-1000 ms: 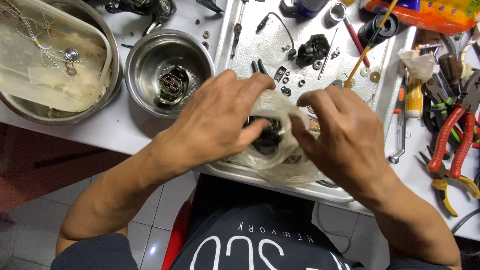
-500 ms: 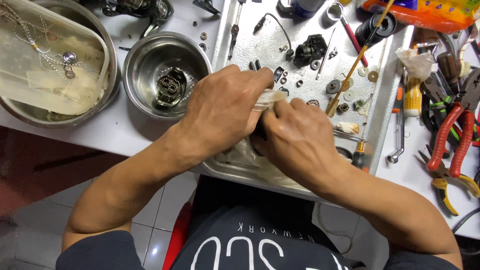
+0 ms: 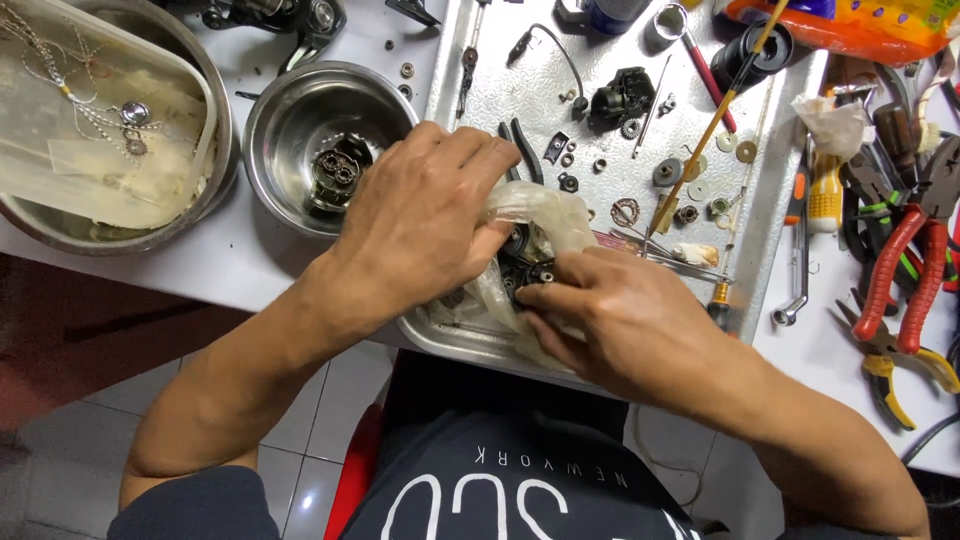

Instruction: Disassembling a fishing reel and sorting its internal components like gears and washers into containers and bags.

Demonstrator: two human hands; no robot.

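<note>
My left hand (image 3: 425, 215) and my right hand (image 3: 620, 320) meet over the near edge of a metal tray (image 3: 500, 70). Between them is a small black mechanical part (image 3: 530, 272) wrapped in a thin translucent cloth or plastic sheet (image 3: 545, 210). The left hand's fingers press the sheet over the part from the left. The right hand's fingertips pinch the black part from the right. Most of the part is hidden by the sheet and fingers.
Small washers, gears, screws and black parts lie scattered on the tray. A steel bowl (image 3: 290, 120) with a dark part stands left, a larger bowl (image 3: 225, 170) with a plastic tub further left. Red-handled pliers (image 3: 905, 270), yellow-handled pliers and screwdrivers lie right.
The hands first covered the sheet and part, then closed together. Now the right hand has slid lower and right, exposing the sheet and the black part between the fingertips.
</note>
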